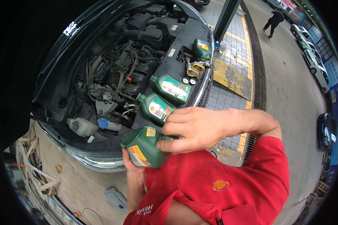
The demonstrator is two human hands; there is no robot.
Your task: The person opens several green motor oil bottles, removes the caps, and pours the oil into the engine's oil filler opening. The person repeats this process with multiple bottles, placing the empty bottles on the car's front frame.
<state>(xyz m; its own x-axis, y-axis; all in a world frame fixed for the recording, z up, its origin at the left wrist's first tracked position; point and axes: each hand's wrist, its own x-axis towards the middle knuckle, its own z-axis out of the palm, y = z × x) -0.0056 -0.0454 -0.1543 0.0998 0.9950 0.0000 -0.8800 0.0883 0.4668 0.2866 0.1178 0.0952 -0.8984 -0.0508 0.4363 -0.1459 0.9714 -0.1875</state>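
My left hand (pixel 131 163) holds a green Shell engine oil bottle (pixel 146 150) from beneath, tilted in front of my chest. Over its neck lies my right hand (pixel 195 129), fingers curled around the cap end, which is mostly hidden. Just beyond, two more green oil bottles, one nearer (pixel 156 108) and one farther (pixel 173 88), lie on the black front panel, their necks towards the engine (pixel 129 67). Farther along the panel is another green bottle (pixel 202 47), beside metal parts with yellow-rimmed openings (pixel 195 69) and two small round caps (pixel 189 81).
Before me is the car's open engine bay, with a blue-capped filler neck (pixel 102 123) and a whitish reservoir (pixel 81 126). A dark post (pixel 226 18) and a yellow ramp plate (pixel 231 78) stand at the right. Another person (pixel 274 22) is far off near parked cars.
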